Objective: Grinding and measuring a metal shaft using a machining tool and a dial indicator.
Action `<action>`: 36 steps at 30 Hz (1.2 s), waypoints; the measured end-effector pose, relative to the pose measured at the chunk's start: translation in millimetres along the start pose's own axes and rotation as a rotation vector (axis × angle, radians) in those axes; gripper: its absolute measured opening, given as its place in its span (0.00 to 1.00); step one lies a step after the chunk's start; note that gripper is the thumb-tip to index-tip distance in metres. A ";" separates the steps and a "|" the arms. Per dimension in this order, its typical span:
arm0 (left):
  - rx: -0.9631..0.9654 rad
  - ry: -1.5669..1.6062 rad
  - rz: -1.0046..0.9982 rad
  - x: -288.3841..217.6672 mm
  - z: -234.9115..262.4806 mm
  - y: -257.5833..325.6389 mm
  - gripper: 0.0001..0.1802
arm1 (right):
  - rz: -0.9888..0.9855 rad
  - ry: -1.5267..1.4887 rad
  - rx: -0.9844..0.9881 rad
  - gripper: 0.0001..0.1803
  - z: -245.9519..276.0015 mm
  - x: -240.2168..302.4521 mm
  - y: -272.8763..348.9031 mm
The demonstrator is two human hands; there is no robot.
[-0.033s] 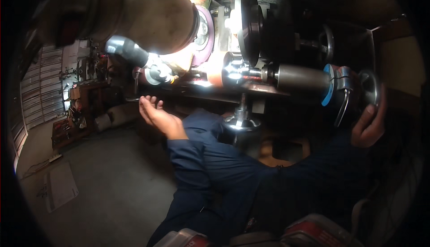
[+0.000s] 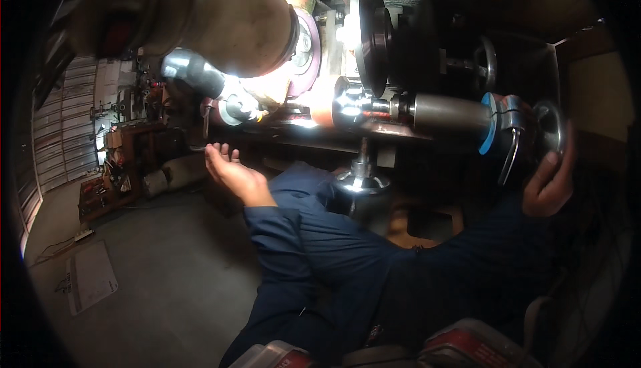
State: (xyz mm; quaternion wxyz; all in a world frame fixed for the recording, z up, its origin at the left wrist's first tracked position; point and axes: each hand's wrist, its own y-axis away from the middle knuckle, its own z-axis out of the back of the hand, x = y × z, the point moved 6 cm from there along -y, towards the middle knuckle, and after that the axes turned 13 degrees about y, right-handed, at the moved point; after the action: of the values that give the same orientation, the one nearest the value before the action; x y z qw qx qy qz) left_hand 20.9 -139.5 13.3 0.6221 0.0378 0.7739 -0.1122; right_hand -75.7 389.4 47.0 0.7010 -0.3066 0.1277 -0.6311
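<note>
My right hand (image 2: pixel 553 184) grips the rim of a shiny metal handwheel (image 2: pixel 551 128) at the right end of the machine, thumb in front and fingers along the far side. Out at the left, my left hand (image 2: pixel 235 174) is turned palm up, its fingers half curled and apart. Its fingertips come up to the end of a small metal lever (image 2: pixel 197 148); whether they touch it I cannot tell. Between the hands runs a grey metal cylinder (image 2: pixel 451 113) with a blue ring (image 2: pixel 489 126) and a clamp handle (image 2: pixel 511 158). A purple grinding wheel (image 2: pixel 308 61) shows under bright light.
A large worn tubular housing (image 2: pixel 240 31) hangs over the machine's left side. A dark disc (image 2: pixel 366 34) stands behind the cylinder. Below the middle, another handwheel (image 2: pixel 361 182) juts out near my legs. Far left is a wooden tool shelf (image 2: pixel 110 198); a pale board (image 2: pixel 92 278) lies on the floor.
My left hand has shifted slightly left, and its fingers look a little more spread. My right hand keeps its place on the handwheel. The whole view has moved slightly.
</note>
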 end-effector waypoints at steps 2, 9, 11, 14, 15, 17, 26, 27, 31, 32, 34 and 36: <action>-0.013 0.098 0.156 6.4 5.3 -27.7 0.31 | -0.041 -0.014 0.037 0.22 1.3 -0.2 -2.2; 0.568 0.486 0.639 42.8 -34.0 -113.2 0.29 | -0.013 0.021 0.059 0.21 -0.8 7.8 -17.1; 0.628 0.587 0.682 64.0 -55.4 -103.1 0.29 | -0.080 0.033 0.173 0.20 -1.1 -3.9 -21.5; 0.679 0.692 0.662 69.0 -57.1 -105.9 0.30 | -0.112 0.079 0.229 0.19 -5.4 -0.2 -30.8; 0.681 0.705 0.621 67.4 -52.7 -111.1 0.30 | -0.135 0.099 0.270 0.19 -9.6 2.0 -30.3; 0.667 0.761 0.613 81.5 -59.4 -114.8 0.30 | -0.147 0.139 0.260 0.19 -9.6 -1.4 -25.2; 0.837 1.056 0.520 119.8 -63.1 -153.6 0.32 | -0.068 0.090 -0.025 0.21 -7.7 1.8 -1.9; 0.894 1.139 0.517 119.5 -64.3 -151.4 0.34 | -0.058 0.097 -0.028 0.21 -9.1 1.5 0.9; 0.831 1.342 0.581 115.4 -66.9 -148.0 0.28 | -0.091 0.060 -0.060 0.22 -2.9 7.2 2.0; 0.805 1.242 0.578 115.8 -67.5 -152.3 0.26 | -0.108 0.038 -0.048 0.22 -3.8 7.2 2.3; 0.749 1.070 0.606 111.2 -68.9 -152.4 0.23 | -0.153 -0.003 -0.008 0.22 -1.6 7.6 2.5; 0.724 1.057 0.646 115.8 -70.0 -154.9 0.21 | -0.127 -0.010 0.000 0.22 3.6 8.3 1.9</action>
State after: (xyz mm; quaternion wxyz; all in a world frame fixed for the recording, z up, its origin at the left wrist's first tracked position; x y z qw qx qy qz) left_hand -102.4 -284.0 -65.5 0.1145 0.5185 0.8360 -0.1388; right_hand -70.7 382.4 50.4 0.6602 -0.3169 0.1045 -0.6728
